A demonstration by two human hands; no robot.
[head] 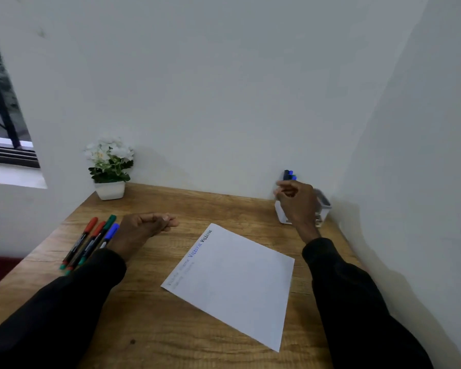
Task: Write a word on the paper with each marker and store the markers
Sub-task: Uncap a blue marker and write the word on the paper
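A white paper (pixel 237 283) lies slanted on the wooden desk (pixel 155 328), with words written along its upper left edge in black, blue and fainter ink. Several capped markers (pixel 91 241), red, green and blue, lie side by side at the desk's left. My left hand (pixel 144 227) rests on the desk just right of them, fingers loosely curled, holding nothing. My right hand (pixel 296 201) reaches over a white holder (pixel 322 209) in the far right corner. Blue and dark markers (pixel 289 175) stick up just above its curled fingers. Whether the fingers pinch one is hidden.
A white pot of white flowers (pixel 109 169) stands at the desk's far left corner. Walls close the desk at the back and right. A window (pixel 3 123) is at the left. The desk's left edge runs close behind the loose markers.
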